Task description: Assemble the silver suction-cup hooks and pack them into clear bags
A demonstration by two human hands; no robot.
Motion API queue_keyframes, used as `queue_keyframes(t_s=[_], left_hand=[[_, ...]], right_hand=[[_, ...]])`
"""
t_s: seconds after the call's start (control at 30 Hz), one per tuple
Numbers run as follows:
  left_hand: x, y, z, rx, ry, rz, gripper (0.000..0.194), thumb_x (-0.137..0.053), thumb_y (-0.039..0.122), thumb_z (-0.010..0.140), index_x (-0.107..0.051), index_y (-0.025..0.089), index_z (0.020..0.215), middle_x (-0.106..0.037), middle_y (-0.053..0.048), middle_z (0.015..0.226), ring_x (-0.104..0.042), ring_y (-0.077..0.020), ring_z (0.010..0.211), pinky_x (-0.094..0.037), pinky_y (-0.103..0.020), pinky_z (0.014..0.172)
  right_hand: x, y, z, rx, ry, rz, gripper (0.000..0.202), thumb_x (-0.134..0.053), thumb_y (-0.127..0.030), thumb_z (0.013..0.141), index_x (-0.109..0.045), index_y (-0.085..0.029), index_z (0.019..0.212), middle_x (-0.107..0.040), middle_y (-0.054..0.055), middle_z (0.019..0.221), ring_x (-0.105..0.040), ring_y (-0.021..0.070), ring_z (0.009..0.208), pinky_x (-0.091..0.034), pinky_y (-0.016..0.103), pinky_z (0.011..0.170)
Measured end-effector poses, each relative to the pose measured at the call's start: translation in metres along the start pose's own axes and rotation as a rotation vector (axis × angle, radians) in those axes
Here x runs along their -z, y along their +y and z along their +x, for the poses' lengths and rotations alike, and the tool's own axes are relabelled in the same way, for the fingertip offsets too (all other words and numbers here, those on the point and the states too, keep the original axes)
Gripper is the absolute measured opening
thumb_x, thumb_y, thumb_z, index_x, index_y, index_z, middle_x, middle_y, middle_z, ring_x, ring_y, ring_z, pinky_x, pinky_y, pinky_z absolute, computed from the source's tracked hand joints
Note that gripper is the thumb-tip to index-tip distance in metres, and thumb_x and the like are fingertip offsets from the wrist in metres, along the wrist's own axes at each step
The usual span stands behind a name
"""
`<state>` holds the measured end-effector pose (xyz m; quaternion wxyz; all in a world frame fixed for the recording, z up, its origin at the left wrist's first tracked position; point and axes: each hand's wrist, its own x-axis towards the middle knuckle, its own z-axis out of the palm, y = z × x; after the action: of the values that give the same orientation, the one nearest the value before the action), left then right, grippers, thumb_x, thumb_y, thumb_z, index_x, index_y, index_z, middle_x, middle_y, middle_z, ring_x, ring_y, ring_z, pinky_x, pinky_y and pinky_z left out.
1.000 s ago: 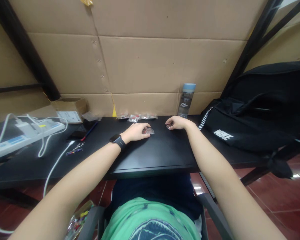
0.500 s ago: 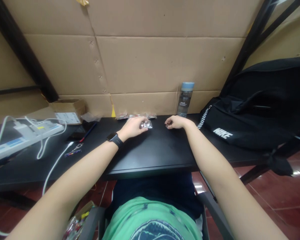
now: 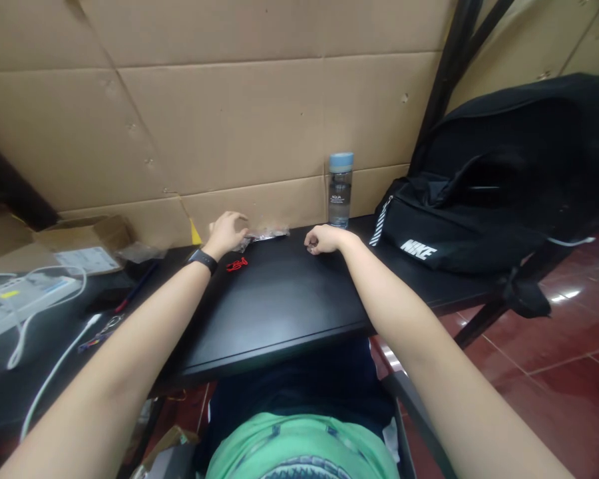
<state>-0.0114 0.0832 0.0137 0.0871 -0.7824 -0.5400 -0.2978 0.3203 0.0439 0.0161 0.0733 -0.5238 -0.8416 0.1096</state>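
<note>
My left hand (image 3: 227,233), with a dark watch on its wrist, is over the back of the black table with its fingers apart. Shiny clear plastic packets (image 3: 267,235) lie just right of its fingertips, along the cardboard wall. A small tangle of red cord (image 3: 236,265) rests on the table in front of that hand. My right hand (image 3: 323,239) rests near the bottle with its fingers curled round something small and dark that I cannot make out.
A clear bottle with a blue cap (image 3: 340,189) stands at the back, beside a black backpack (image 3: 479,199). At the left are an open cardboard box (image 3: 87,243), a white power strip (image 3: 54,291) and a white cable (image 3: 54,372).
The view has turned to the right. My left hand has moved left and opened, away from the clear packet it held. The red cord now shows on the table. My right hand stays curled.
</note>
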Motion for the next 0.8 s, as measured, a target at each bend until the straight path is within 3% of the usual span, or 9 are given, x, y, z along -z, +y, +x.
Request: queue_keyframes(t_s=[0.1, 0.17, 0.3, 0.47, 0.6, 0.8], left_hand=[[0.009, 0.0, -0.02, -0.078, -0.046, -0.051, 0.026, -0.06, 0.039, 0.094, -0.074, 0.022, 0.108, -0.074, -0.01, 0.121, -0.066, -0.0308, 0.115, -0.047, -0.04, 0.098], [0.018, -0.003, -0.034, -0.126, -0.102, -0.089, 0.034, -0.056, 0.047, 0.096, -0.077, 0.021, 0.101, -0.079, -0.009, 0.105, -0.072, -0.027, 0.098, -0.051, -0.034, 0.088], [0.029, -0.011, -0.056, -0.191, -0.22, -0.154, 0.035, -0.063, 0.053, 0.09, -0.079, 0.023, 0.094, -0.082, -0.005, 0.098, -0.075, -0.0241, 0.088, -0.053, -0.03, 0.08], [0.023, -0.014, -0.062, -0.197, -0.283, -0.206, 0.033, -0.069, 0.052, 0.085, -0.081, 0.022, 0.096, -0.082, -0.005, 0.092, -0.076, -0.0245, 0.084, -0.055, -0.031, 0.079], [0.015, -0.013, -0.061, -0.234, -0.271, -0.215, 0.031, -0.071, 0.048, 0.084, -0.082, 0.024, 0.1, -0.082, -0.006, 0.106, -0.075, -0.0268, 0.099, -0.054, -0.033, 0.092], [0.004, -0.011, -0.059, -0.298, -0.282, -0.224, 0.018, -0.07, 0.038, 0.087, -0.083, 0.025, 0.091, -0.082, -0.004, 0.095, -0.075, -0.0227, 0.09, -0.053, -0.03, 0.09]], right_hand=[[-0.001, 0.0, 0.002, 0.015, 0.012, 0.026, 0.033, -0.082, -0.015, 0.068, -0.082, -0.023, 0.1, -0.08, 0.003, 0.096, -0.073, 0.0203, 0.084, -0.051, 0.024, 0.073], [-0.002, 0.001, 0.003, 0.013, 0.028, 0.042, 0.031, -0.083, -0.014, 0.067, -0.082, -0.023, 0.096, -0.08, 0.002, 0.092, -0.073, 0.0196, 0.081, -0.051, 0.024, 0.072], [-0.002, 0.004, 0.002, -0.011, 0.083, 0.067, 0.035, -0.083, -0.016, 0.066, -0.081, -0.023, 0.1, -0.08, 0.003, 0.094, -0.072, 0.0191, 0.079, -0.051, 0.023, 0.069], [-0.002, -0.001, -0.003, -0.007, 0.172, 0.071, 0.04, -0.081, -0.017, 0.067, -0.079, -0.018, 0.108, -0.079, 0.005, 0.092, -0.071, 0.0192, 0.077, -0.051, 0.024, 0.067], [-0.001, -0.014, -0.002, 0.072, 0.299, 0.07, 0.04, -0.076, -0.013, 0.073, -0.078, -0.016, 0.112, -0.076, 0.007, 0.1, -0.07, 0.0205, 0.088, -0.052, 0.025, 0.079], [-0.01, -0.041, 0.006, 0.239, 0.354, 0.142, 0.03, -0.065, -0.013, 0.087, -0.079, -0.019, 0.113, -0.071, 0.009, 0.111, -0.069, 0.019, 0.095, -0.05, 0.028, 0.092]])
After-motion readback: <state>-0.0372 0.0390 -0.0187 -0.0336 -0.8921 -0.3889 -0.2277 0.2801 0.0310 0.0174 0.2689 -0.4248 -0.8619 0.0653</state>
